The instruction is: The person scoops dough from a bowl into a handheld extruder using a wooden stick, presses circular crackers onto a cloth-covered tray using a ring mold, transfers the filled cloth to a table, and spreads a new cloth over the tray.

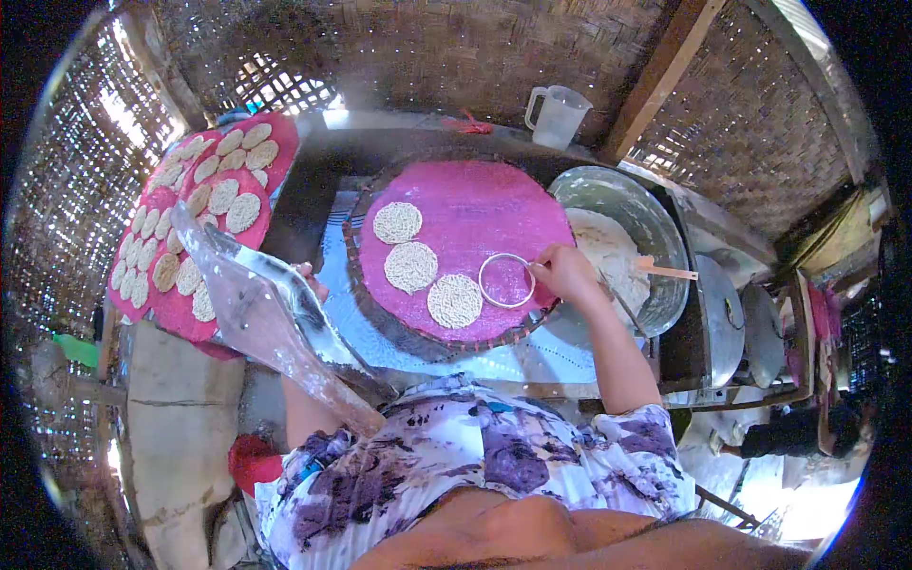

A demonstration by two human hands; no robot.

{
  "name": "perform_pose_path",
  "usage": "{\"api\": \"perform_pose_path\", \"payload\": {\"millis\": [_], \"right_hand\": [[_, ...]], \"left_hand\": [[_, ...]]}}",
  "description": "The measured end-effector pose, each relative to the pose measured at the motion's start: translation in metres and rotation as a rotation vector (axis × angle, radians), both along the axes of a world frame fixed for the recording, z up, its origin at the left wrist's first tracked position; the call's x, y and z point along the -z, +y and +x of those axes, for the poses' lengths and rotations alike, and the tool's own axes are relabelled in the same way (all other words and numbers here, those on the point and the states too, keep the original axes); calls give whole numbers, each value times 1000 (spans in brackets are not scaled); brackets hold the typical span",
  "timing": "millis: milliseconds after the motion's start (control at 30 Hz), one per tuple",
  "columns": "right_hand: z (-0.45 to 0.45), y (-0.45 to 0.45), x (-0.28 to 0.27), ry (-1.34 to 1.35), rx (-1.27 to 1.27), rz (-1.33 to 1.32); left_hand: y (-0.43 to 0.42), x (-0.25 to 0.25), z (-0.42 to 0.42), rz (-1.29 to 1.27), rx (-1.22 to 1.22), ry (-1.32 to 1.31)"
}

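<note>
My right hand (560, 273) pinches the edge of a thin white ring (507, 280), which lies on or just above the pink cloth (475, 204) of a round tray. Three pale textured discs rest on the cloth left of the ring; the closest is this disc (454, 301), beside the ring. My left hand (311, 282) shows only partly at the tray's left, behind a long whitish board or tool (275, 328); its fingers look curled, and what they hold is hidden.
A large metal bowl (676, 285) of pale batter with an orange-handled tool (665, 270) stands at the right. A clear pitcher (559, 116) is behind. Pink cloths (180, 309) with several discs are at the left. Round metal lids (719, 318) stand far right.
</note>
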State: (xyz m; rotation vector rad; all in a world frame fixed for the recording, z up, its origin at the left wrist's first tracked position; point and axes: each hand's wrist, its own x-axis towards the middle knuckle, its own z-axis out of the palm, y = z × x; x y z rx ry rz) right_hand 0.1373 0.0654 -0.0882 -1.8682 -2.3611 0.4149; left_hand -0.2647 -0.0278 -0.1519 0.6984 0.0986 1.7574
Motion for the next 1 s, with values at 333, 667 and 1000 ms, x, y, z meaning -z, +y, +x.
{"api": "perform_pose_path", "payload": {"millis": [333,667,1000], "right_hand": [[61,3,33,347,198,448],[67,3,80,1234,348,-474],[30,-86,79,1731,289,-1022]], "left_hand": [[-22,-21,28,74,40,-7],[-32,-39,67,170,71,-31],[-45,-43,79,197,-2,-4]]}}
